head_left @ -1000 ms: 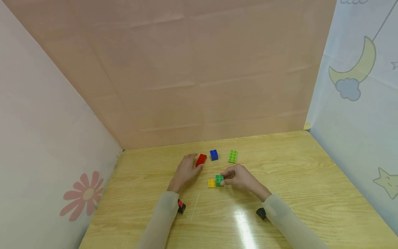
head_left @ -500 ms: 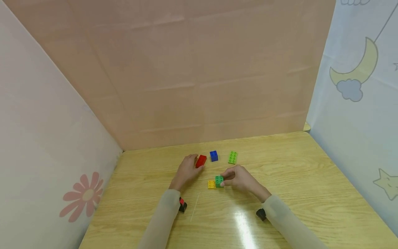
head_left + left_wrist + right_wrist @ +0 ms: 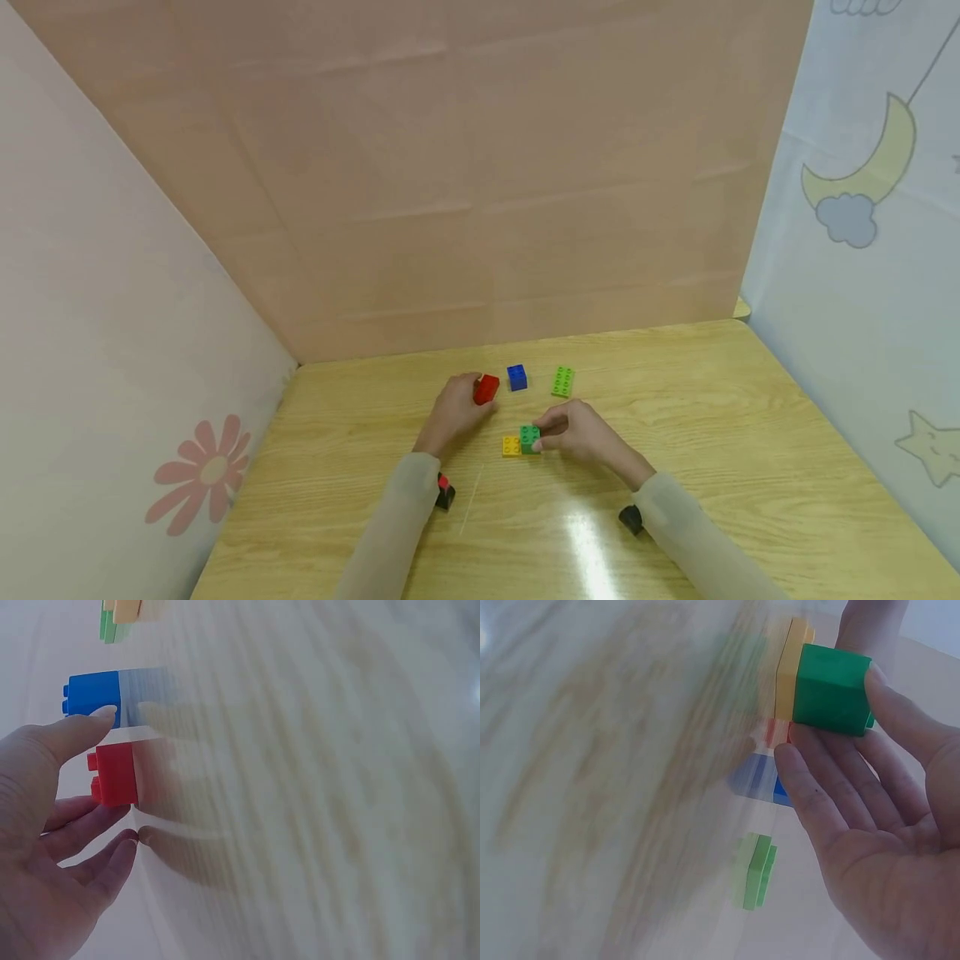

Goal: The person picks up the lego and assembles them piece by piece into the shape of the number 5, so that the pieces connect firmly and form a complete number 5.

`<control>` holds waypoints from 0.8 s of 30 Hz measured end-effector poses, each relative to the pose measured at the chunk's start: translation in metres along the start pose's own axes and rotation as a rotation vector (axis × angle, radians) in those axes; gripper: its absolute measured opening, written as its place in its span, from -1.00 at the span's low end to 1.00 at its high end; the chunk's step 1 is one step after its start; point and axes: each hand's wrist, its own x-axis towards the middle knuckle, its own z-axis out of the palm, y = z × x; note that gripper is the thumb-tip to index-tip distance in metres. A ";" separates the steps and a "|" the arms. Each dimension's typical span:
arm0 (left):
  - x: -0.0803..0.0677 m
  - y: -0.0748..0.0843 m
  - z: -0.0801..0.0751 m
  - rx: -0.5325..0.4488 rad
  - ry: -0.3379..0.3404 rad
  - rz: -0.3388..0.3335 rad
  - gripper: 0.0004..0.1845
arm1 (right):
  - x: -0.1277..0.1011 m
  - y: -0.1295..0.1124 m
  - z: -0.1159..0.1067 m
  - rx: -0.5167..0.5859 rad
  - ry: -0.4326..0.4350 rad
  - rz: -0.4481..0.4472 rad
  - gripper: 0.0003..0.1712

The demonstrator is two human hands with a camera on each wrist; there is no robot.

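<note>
My right hand (image 3: 581,432) pinches a green building brick (image 3: 530,438) between thumb and fingers, studs facing up. The brick sits on the right part of a flat yellow brick (image 3: 512,447), whose left studs show. In the right wrist view, the green brick (image 3: 832,688) stands against the yellow brick (image 3: 786,671) with no visible gap. My left hand (image 3: 455,415) arches around a red brick (image 3: 486,389) standing on the table. In the left wrist view, fingers touch one side of the red brick (image 3: 116,774), while the thumb stays apart, overlapping the blue brick (image 3: 94,694).
Behind the hands on the wooden table (image 3: 337,483) are the blue brick (image 3: 517,377) and a flat light-green brick (image 3: 563,382). Pale patterned walls flank the table, and a pinkish backdrop (image 3: 465,208) rises behind it. A black wrist device (image 3: 445,493) shows beside the left sleeve.
The left hand has shifted slightly to the right, and the red brick has turned or tilted a little, so its studs show more. The right hand stays at the green brick.
</note>
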 end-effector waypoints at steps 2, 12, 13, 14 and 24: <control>0.001 0.001 0.000 0.001 0.004 -0.005 -0.27 | 0.000 0.000 0.000 0.001 0.000 -0.004 -0.64; 0.003 0.004 0.001 -0.038 0.014 -0.050 -0.39 | -0.001 -0.001 0.001 0.003 0.000 0.005 -0.64; 0.003 0.004 0.001 -0.057 0.016 -0.063 -0.39 | -0.001 -0.001 0.002 0.002 0.002 0.007 -0.64; 0.003 0.005 0.001 -0.069 0.017 -0.069 -0.41 | -0.001 -0.001 0.002 0.000 0.003 0.007 -0.64; 0.000 0.009 -0.006 -0.169 0.011 -0.076 -0.50 | -0.002 0.002 0.002 -0.001 0.013 0.011 -0.63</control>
